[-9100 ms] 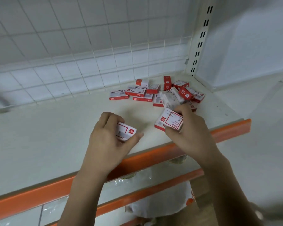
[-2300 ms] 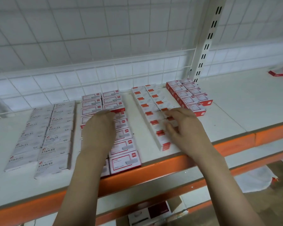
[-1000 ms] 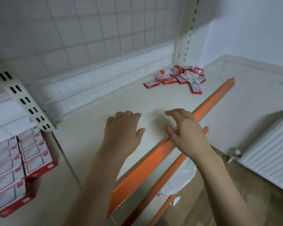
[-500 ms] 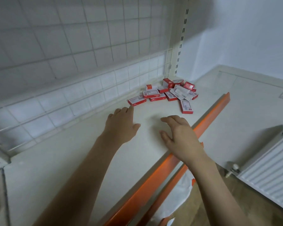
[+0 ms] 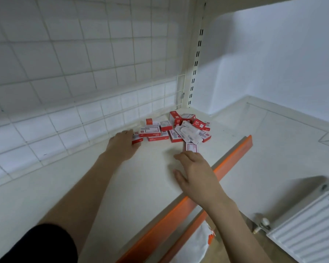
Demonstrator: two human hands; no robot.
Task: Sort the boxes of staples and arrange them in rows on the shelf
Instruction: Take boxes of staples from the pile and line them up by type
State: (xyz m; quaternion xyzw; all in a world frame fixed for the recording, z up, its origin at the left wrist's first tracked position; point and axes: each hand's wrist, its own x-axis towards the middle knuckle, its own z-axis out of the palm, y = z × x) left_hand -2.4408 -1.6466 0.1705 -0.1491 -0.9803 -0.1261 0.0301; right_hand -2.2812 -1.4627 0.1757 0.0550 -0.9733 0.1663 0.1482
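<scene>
So there's a loose heap of red-and-white staple boxes [image 5: 176, 128] dumped at the far right end of the cream shelf [image 5: 84, 186], right up by the slotted upright [image 5: 195, 59] and the white wire grid back panel [image 5: 74, 59]; some lie flat, a couple stand on edge at the back, and a few pale ones lie tilted across the top of the pile, nothing in rows here; one box [image 5: 190, 148] sits a bit apart from the heap on the near side, flat, label up. Left hand [image 5: 123, 147] is reaching out to the left edge of the heap, palm down, and its fingers are on the leftmost box [image 5: 136, 138]; honestly can't tell if it's actually gripping that box or just touching it, since the hand hides most of it. Right hand [image 5: 195, 170] hovers low over the bare shelf with fingers spread and relaxed, holding nothing, its fingertips just short of that lone box. The orange front lip [image 5: 230, 164] of the shelf runs diagonally under the right wrist; a second orange lip [image 5: 184, 238] shows lower down, with some white plastic wrap [image 5: 194, 247] under it; a white radiator [image 5: 308, 236] sits bottom right; there's a black sleeve [image 5: 46, 243] on the left arm.
</scene>
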